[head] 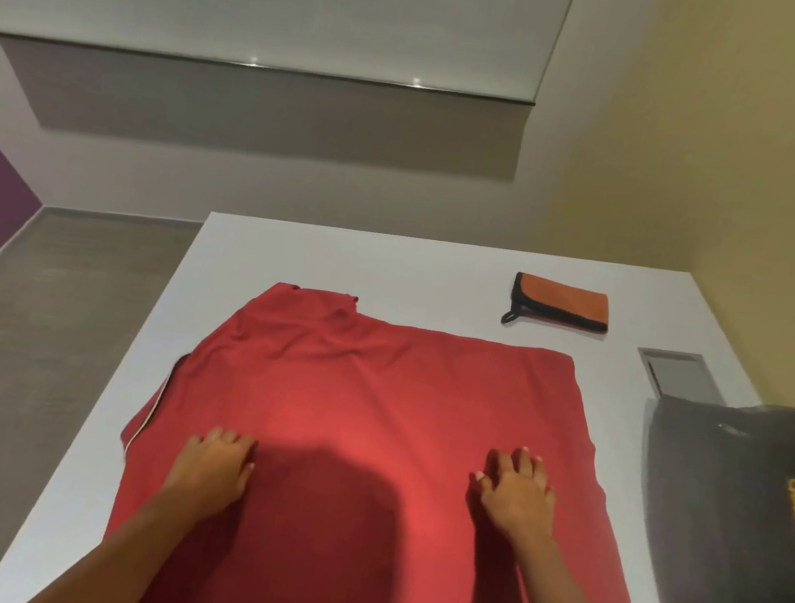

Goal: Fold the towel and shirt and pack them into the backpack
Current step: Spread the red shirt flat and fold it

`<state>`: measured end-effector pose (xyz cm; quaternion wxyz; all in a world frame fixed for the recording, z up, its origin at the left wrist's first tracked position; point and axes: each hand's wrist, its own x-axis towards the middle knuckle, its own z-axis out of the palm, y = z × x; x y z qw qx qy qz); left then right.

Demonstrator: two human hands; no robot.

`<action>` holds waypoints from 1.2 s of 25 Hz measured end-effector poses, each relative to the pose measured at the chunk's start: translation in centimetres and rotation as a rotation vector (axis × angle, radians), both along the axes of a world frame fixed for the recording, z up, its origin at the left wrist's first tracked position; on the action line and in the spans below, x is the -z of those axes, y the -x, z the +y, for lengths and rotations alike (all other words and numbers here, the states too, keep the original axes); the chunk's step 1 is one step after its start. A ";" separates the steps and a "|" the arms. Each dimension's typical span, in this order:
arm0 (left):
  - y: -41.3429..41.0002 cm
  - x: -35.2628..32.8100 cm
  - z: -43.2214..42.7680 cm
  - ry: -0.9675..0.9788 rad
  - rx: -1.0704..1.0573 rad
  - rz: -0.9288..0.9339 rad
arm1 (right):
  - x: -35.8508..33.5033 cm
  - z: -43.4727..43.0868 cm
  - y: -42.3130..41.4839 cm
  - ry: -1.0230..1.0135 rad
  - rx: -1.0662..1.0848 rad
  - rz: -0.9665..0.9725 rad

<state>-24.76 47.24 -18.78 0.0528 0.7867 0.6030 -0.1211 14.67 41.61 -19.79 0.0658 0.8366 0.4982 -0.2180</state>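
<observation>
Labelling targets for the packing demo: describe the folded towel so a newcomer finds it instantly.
Start at the white table. Past the far edge of the spread red shirt, toward the far right corner, lies the towel: a small folded orange rectangle. Black edging and a black hanging loop at its near left corner set it apart from the dark backpack at right.

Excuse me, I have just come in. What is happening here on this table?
A person is working on a red shirt spread on a white table. The left hand and the right hand lie flat and open on the cloth, with no grip on it, as if smoothing it for folding. An orange towel with black edging lies already folded at the far side. A dark backpack waits at the right edge; neither cloth is packed yet.
</observation>
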 end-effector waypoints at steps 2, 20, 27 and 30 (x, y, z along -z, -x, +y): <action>-1.1 1.0 3.2 -0.023 0.078 -0.009 | 0.6 3.6 0.9 0.017 -0.081 0.026; -2.7 3.2 6.9 -0.265 -0.087 -0.271 | 3.0 8.6 1.4 -0.384 0.016 -0.163; -4.2 1.8 22.1 0.179 0.204 -0.118 | 1.9 18.4 -3.1 0.030 -0.264 -0.198; -2.5 2.8 24.4 0.278 0.116 -0.040 | 2.1 18.5 -5.4 0.108 -0.222 -0.278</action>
